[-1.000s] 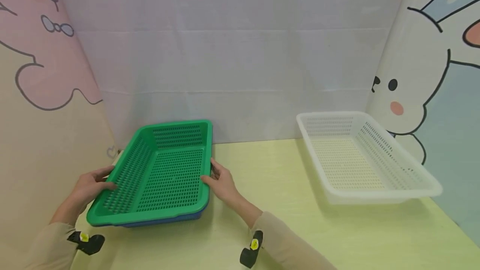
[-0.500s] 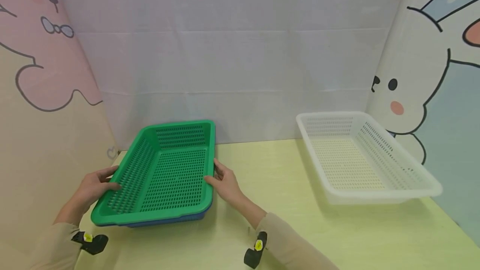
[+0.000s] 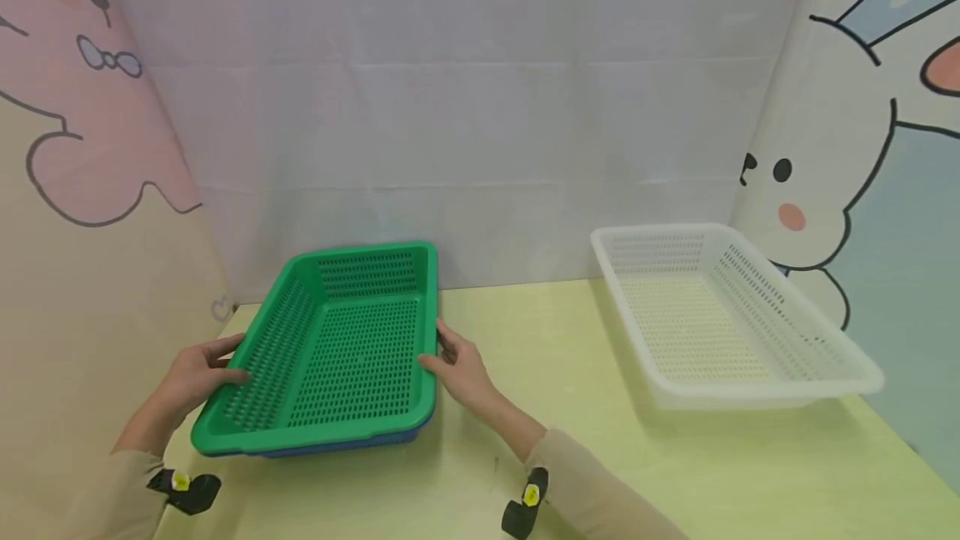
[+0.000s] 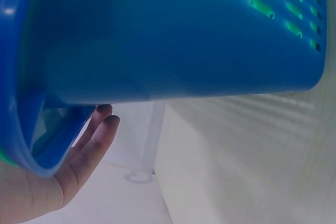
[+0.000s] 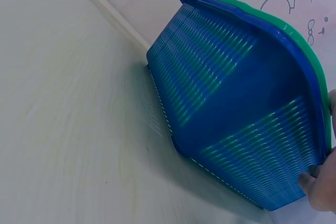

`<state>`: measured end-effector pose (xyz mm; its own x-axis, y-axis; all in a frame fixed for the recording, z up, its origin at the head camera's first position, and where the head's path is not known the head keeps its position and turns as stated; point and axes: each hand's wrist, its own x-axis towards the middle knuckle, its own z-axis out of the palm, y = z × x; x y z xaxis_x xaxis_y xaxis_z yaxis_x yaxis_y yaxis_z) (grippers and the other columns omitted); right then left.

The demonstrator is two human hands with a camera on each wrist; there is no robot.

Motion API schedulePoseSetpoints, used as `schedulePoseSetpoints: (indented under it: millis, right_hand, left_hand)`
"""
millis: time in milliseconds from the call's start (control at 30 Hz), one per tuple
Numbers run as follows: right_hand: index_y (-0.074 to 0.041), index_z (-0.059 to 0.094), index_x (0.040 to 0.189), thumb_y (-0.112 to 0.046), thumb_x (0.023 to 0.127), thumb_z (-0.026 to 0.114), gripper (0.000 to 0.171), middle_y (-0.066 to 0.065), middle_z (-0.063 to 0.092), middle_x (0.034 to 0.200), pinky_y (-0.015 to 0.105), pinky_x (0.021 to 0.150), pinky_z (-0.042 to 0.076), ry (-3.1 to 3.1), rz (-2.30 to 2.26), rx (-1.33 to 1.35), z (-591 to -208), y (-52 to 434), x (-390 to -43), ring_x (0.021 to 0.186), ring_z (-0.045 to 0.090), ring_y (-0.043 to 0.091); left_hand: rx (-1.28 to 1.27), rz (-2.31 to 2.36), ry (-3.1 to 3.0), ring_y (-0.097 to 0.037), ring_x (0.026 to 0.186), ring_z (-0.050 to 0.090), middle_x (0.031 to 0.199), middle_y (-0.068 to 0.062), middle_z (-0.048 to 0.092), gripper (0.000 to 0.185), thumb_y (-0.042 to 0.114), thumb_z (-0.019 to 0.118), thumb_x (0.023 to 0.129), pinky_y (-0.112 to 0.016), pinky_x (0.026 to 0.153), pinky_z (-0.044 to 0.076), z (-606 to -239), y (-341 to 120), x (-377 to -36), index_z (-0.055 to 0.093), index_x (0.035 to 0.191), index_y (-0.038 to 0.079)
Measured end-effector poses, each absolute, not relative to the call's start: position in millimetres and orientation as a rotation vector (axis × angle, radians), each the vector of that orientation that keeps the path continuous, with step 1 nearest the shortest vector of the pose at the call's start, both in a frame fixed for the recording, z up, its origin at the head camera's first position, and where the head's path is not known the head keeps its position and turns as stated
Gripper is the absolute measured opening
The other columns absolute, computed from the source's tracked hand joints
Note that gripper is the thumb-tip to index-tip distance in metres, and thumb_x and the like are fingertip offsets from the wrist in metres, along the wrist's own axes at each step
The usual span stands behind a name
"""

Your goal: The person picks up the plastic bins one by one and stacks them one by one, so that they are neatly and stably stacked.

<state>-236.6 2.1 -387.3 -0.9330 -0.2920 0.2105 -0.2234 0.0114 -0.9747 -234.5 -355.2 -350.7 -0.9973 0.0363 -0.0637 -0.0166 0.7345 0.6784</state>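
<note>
A green perforated plastic basket (image 3: 322,438) sits nested inside a blue one of like shape, at the left of the table in the head view. Only a strip of the blue basket (image 3: 367,442) shows there; its slotted walls fill much of both wrist views. My left hand (image 3: 197,372) grips the left rim, thumb over the green edge and fingers under it. On the opposite rim, my right hand (image 3: 467,369) holds on the same way. In the right wrist view the blue basket's underside (image 5: 181,148) is close over the table.
A white perforated basket (image 3: 757,392) stands on the right of the pale yellow-green table (image 3: 525,332). A light curtain (image 3: 420,107) hangs behind, and walls with cartoon animals flank both sides.
The nested green and blue baskets have shifted slightly to the right, with both hands keeping their grip on the rims. The white basket stays where it was.
</note>
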Motion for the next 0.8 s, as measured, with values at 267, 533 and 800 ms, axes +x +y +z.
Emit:
schedulePoseSetpoints:
  millis: [267, 533, 800]
  right_hand:
    - [0.000, 0.024, 0.141, -0.014, 0.089, 0.056, 0.063, 0.016, 0.028, 0.144, 0.040, 0.104, 0.027, 2.222, -2.100, -0.528, -405.9, 6.2, -245.3, 0.132, 0.027, 0.027]
    - [0.001, 0.024, 0.141, -0.012, 0.090, 0.054, 0.061, 0.016, 0.028, 0.144, 0.041, 0.104, 0.027, 2.225, -2.106, -0.549, -407.9, 13.7, -244.7, 0.132, 0.027, 0.027]
    - [0.004, 0.023, 0.140, -0.012, 0.089, 0.056, 0.062, 0.019, 0.027, 0.144, 0.043, 0.104, 0.026, 2.201, -2.119, -0.547, -399.6, 21.6, -239.3, 0.132, 0.026, 0.030]
  left_hand:
    - [0.022, 1.135, 2.857, -0.040, 0.095, 0.059, 0.122, -0.041, 0.042, 0.070, 0.007, 0.062, 0.081, -0.037, 0.069, 0.053, -353.4, -348.3, -236.2, 0.024, 0.136, -0.014]
    - [0.035, 1.118, 2.846, -0.039, 0.094, 0.060, 0.121, -0.041, 0.042, 0.072, 0.008, 0.063, 0.081, -0.037, 0.069, 0.053, -354.2, -343.7, -240.1, 0.023, 0.137, -0.013]
    - [0.032, 1.143, 2.831, -0.038, 0.095, 0.059, 0.122, -0.040, 0.042, 0.072, 0.009, 0.062, 0.081, -0.038, 0.071, 0.053, -354.3, -337.9, -242.4, 0.022, 0.138, -0.011]
